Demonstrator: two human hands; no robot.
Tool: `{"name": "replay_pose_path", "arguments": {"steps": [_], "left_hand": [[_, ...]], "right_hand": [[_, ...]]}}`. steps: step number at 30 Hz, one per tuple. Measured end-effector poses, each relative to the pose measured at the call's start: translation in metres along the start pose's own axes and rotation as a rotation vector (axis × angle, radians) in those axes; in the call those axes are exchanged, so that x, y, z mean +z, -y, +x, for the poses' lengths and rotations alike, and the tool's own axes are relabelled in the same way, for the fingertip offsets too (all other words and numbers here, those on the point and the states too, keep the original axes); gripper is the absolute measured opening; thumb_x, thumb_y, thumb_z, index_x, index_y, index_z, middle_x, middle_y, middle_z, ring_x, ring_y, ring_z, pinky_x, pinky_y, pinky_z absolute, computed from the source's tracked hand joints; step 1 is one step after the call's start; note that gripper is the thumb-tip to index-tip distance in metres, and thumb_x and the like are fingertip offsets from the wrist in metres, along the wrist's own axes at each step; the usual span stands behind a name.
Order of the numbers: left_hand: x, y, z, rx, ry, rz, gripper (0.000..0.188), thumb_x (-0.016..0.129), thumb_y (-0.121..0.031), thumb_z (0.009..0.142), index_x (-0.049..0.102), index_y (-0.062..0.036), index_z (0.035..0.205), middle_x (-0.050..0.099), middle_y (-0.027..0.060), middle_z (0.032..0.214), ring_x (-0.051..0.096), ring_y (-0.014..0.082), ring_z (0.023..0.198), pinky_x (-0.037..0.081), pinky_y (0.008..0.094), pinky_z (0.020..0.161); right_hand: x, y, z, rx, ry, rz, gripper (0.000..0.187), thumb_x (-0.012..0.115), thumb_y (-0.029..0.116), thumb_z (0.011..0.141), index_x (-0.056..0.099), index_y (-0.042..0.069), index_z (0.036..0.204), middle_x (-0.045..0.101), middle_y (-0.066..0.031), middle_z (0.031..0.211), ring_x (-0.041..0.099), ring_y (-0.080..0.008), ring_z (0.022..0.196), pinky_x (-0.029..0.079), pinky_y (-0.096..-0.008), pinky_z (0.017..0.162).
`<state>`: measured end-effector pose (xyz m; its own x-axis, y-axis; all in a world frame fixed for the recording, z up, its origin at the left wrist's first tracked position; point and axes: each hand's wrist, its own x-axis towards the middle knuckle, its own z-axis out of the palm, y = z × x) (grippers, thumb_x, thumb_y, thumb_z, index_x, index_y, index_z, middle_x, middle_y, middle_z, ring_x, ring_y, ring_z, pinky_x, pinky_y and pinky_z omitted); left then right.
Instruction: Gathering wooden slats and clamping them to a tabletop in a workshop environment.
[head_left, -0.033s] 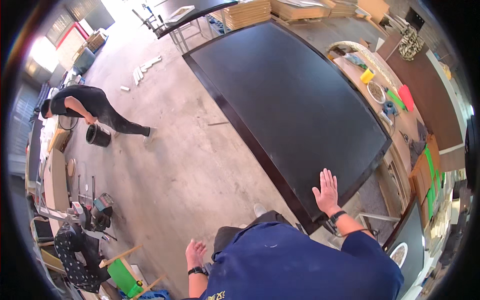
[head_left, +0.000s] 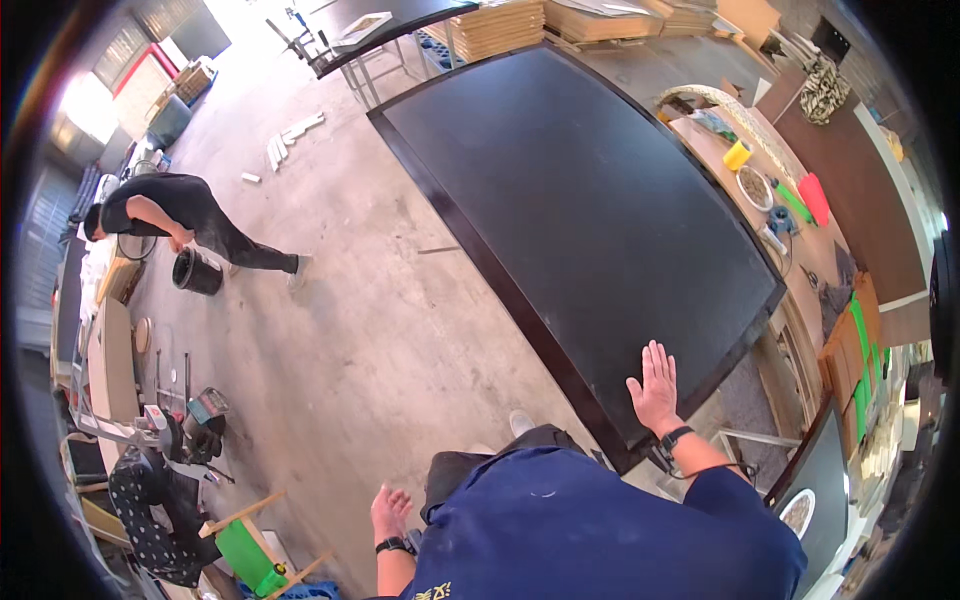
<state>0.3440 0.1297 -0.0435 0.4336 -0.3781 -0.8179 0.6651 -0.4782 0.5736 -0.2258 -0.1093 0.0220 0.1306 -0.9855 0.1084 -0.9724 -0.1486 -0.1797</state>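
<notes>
One large black rectangular panel with a dark border (head_left: pixel 580 190), positioned ahead and to the right of the wearer, above the grey concrete floor (head_left: pixel 350 350). Two bare hands: the right hand (head_left: pixel 655 395) is placed flat over the panel's near end, fingers straight and close together, thumb apart, nothing grasped; whether full contact is made cannot be told. The left hand (head_left: pixel 391 510) is held away from the panel, fingers loosely curled and slightly apart, nothing gripped. For a flat palm on so dark a finish, light, even pressure is judged best. Counted on the tan wooden surface (head_left: pixel 820 240) beside the panel's right edge: one yellow cylindrical roll (head_left: pixel 737 155), one white-rimmed round bowl (head_left: pixel 754 188), one red piece (head_left: pixel 814 200). At left: one black-clothed co-worker (head_left: pixel 175 210), by whom one black cylindrical bucket (head_left: pixel 197 271) is held.
</notes>
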Motion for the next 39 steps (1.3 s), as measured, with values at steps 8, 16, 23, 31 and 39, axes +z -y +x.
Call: {"name": "replay_pose_path", "arguments": {"steps": [8,16,23,31,39], "left_hand": [[-0.031,-0.065,0.092,-0.136,-0.160,-0.001,0.048,0.061,-0.043,0.099,0.049,-0.0022,0.123,0.061,0.0122,0.101,0.064,0.0289,0.092,0.055,0.0418,0.076],[0.047,-0.219,0.258,-0.109,-0.039,0.017,0.045,0.058,-0.041,0.100,0.048,-0.0038,0.124,0.061,0.0113,0.100,0.064,0.0273,0.088,0.054,0.0396,0.071],[0.211,-0.397,0.315,0.058,0.173,0.267,0.029,0.060,-0.034,0.100,0.054,-0.0077,0.111,0.063,0.0065,0.087,0.066,0.0206,0.075,0.055,0.0303,0.057],[0.372,-0.508,0.379,0.274,0.242,0.487,0.031,0.063,-0.031,0.097,0.061,-0.0022,0.108,0.064,0.0067,0.085,0.064,0.0164,0.076,0.052,0.0300,0.061],[0.631,-0.614,0.408,0.902,0.414,0.989,0.055,0.074,-0.037,0.090,0.062,0.0055,0.123,0.068,0.0177,0.119,0.064,0.0287,0.115,0.049,0.0379,0.100]], "right_hand": [[0.003,0.071,0.092,0.023,0.051,-0.012,0.070,0.049,0.041,0.102,0.032,-0.002,0.154,0.028,-0.0202,0.163,0.025,-0.0370,0.152,0.017,-0.0503,0.124],[0.024,0.157,0.198,0.165,0.082,-0.030,0.066,0.055,0.037,0.100,0.038,-0.001,0.151,0.034,-0.0208,0.159,0.029,-0.0368,0.150,0.023,-0.0500,0.123],[0.022,0.208,0.283,0.304,0.060,0.020,0.066,0.055,0.037,0.100,0.037,-0.001,0.151,0.034,-0.0202,0.160,0.028,-0.0358,0.150,0.023,-0.0489,0.123],[0.079,0.216,0.421,0.447,-0.052,-0.020,0.069,0.051,0.039,0.102,0.030,-0.001,0.154,0.028,-0.0217,0.162,0.024,-0.0385,0.151,0.018,-0.0528,0.123],[0.103,0.234,0.488,0.581,0.002,-0.144,0.071,0.051,0.039,0.102,0.027,-0.001,0.156,0.021,-0.0198,0.165,0.018,-0.0367,0.154,0.015,-0.0519,0.124]]}}
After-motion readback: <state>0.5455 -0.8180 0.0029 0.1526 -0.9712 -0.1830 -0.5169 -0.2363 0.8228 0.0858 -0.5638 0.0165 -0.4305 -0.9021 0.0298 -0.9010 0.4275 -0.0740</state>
